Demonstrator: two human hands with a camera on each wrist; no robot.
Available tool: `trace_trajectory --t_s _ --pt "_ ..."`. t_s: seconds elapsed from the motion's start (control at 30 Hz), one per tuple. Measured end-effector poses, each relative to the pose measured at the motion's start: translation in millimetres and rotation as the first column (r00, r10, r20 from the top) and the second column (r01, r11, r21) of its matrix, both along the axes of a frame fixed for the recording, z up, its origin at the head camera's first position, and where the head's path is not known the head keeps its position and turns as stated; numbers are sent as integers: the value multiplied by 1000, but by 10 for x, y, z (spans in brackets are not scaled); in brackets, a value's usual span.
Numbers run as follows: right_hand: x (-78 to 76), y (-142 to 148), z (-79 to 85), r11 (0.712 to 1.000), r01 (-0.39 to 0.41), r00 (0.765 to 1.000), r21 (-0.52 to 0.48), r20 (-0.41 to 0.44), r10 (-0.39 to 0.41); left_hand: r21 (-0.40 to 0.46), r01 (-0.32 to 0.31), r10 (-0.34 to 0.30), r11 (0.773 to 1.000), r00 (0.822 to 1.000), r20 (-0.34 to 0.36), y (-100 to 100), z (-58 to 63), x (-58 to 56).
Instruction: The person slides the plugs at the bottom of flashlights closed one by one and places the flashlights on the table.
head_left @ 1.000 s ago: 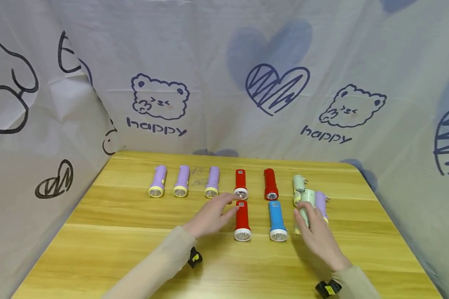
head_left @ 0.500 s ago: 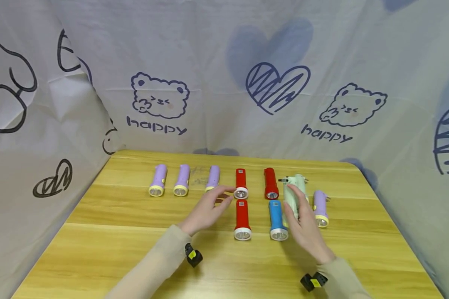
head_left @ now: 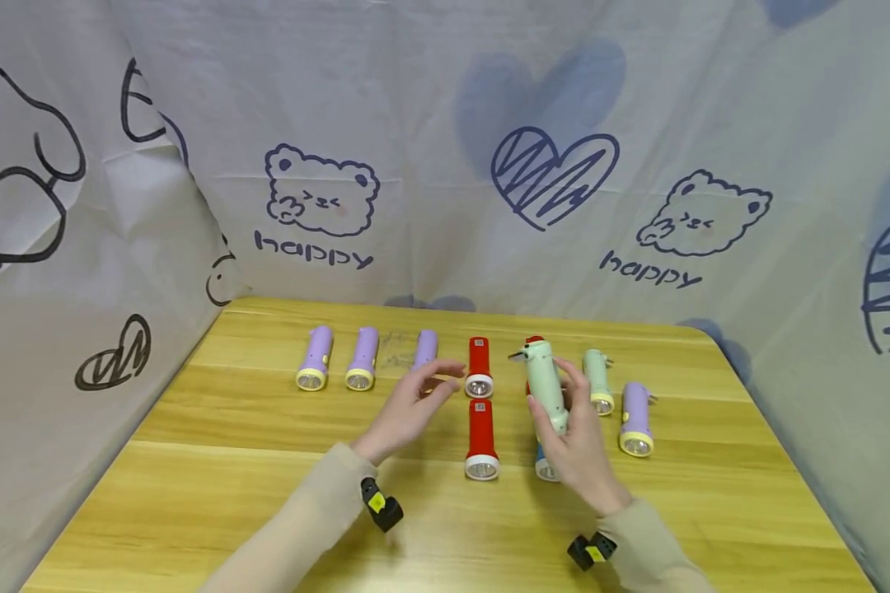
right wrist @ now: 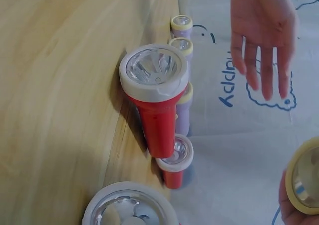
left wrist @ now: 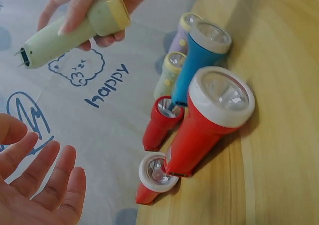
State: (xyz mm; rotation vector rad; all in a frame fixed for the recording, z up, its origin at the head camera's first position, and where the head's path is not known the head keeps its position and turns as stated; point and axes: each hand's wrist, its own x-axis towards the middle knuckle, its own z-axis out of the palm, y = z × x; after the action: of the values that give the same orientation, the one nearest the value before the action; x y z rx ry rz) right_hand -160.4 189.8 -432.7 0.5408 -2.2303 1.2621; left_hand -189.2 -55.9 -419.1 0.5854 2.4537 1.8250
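Note:
My right hand (head_left: 580, 441) grips a pale green flashlight (head_left: 545, 380) with fingers and thumb round its body, raised above the table. Two metal prongs stick out at its tail, and its pale yellow lens ring (left wrist: 116, 10) shows in the left wrist view. Behind it, a blue flashlight (head_left: 545, 469) and a dark red one (head_left: 535, 338) are partly hidden. My left hand (head_left: 408, 408) hovers with relaxed fingers and holds nothing. Nearest to it are a red flashlight with a white head (head_left: 480, 432) and a smaller red one (head_left: 479, 362).
Three purple flashlights line the back left: one at the end (head_left: 316, 356), one in the middle (head_left: 363, 356), and one (head_left: 426, 347) partly behind my left hand. At right lie another green flashlight (head_left: 597, 375) and a purple one (head_left: 636, 416), both with prongs out. A printed cloth (head_left: 430, 206) hangs behind the wooden table (head_left: 193, 461).
My right hand has lifted the green flashlight from beside the other green one and carried it left, over the blue and dark red ones. My left hand has drawn slightly left.

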Motion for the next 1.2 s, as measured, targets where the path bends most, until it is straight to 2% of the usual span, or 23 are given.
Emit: trace_trajectory --t_s 0.13,0.27,0.43,0.6,0.8,1.03,1.2 --pt "-23 -57 -8 999 -11 996 34 -86 14 65 9 -12 998 999 45 0 32 -18" --pt "-44 -97 -7 994 -16 990 109 -140 31 111 13 -21 994 997 78 2 88 -29" --pt "-66 -134 4 973 -6 971 231 -232 61 147 16 -30 989 995 93 5 170 -33" --pt "-85 -160 13 951 -5 954 310 -283 97 207 28 -56 978 990 131 12 224 -61" --pt "-115 -205 14 939 8 942 344 -319 109 260 67 -114 963 979 171 32 263 -77" --pt "-111 -240 -40 932 -3 944 364 -307 124 309 63 -146 949 957 253 81 285 -52" --pt "-88 -248 -86 937 -21 952 350 -281 126 336 75 -179 939 940 289 99 277 -25"
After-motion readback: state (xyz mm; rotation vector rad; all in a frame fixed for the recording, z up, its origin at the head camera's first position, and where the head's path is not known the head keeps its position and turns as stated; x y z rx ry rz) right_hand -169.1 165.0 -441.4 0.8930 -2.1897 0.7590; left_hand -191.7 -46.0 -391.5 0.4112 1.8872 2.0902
